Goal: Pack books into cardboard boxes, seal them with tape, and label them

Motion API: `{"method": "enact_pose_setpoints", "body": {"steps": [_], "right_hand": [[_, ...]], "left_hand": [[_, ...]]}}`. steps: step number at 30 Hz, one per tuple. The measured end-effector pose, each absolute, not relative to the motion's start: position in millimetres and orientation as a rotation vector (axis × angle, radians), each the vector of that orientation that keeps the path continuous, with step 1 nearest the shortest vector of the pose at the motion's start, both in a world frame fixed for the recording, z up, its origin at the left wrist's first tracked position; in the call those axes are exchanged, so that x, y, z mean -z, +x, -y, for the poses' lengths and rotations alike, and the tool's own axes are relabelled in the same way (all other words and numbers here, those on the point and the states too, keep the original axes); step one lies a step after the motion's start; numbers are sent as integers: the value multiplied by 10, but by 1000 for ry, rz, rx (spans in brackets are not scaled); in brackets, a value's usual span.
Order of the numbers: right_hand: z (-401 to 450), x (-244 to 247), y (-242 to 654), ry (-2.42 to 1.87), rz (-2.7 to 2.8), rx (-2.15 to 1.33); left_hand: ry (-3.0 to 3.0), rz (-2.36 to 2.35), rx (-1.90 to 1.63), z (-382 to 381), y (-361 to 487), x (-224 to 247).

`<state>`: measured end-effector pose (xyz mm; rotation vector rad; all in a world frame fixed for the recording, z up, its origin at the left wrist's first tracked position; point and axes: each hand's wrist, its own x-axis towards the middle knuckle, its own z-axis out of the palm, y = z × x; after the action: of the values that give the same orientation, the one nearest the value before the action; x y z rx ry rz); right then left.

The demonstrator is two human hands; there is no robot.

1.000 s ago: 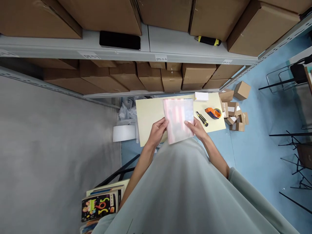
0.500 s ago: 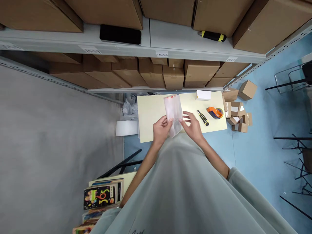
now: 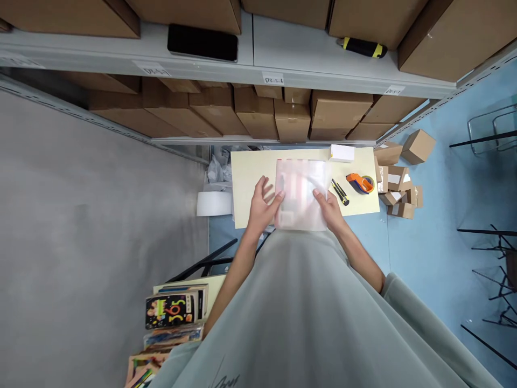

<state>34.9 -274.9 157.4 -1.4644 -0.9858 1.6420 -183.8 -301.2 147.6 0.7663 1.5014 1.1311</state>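
Pinkish packet (image 3: 301, 186), blurred, unreadable, between two hands (image 3: 260, 211) (image 3: 333, 214)

The right hand (image 3: 333, 212) has most of its fingers hidden behind the translucent packet (image 3: 302, 202), whose print is blurred. The top edge cuts off the upper cardboard boxes (image 3: 286, 12); the bottom edge crops the lowest book (image 3: 139, 369). The leftmost shelf label (image 3: 20, 60) is illegible.

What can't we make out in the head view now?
Head view:
Pinkish packet: its print, blurred; its back, facing away.
Right hand: partly hidden behind the packet.
Upper boxes: tops cut off by the top edge.
White labels on small boxes: writing too small.
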Motion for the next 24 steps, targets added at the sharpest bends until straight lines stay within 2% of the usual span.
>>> {"method": "enact_pose_setpoints", "body": {"steps": [4,8,15,21,24], "right_hand": [[2774,-1583,388,-1433,974,-1804],[2688,-1474,427,-1446,1060,-1817],[2524,-1301,498,-1627,1295,-1239],[2720,-1384,-10,-1456,1418,-1691],[2757,-1353,-305,-1453,1410,-1659]], "left_hand": [[443,-1194,-1037,3077,-1912,-1295],[389,-1147,-1005,3179,-1875,-1274],[413,-1312,-1134,3178,-1873,-1245],[596,-1517,-1175,3259,-1772,-1375],[806,-1550,-1140,3345,-1675,-1528]]}}
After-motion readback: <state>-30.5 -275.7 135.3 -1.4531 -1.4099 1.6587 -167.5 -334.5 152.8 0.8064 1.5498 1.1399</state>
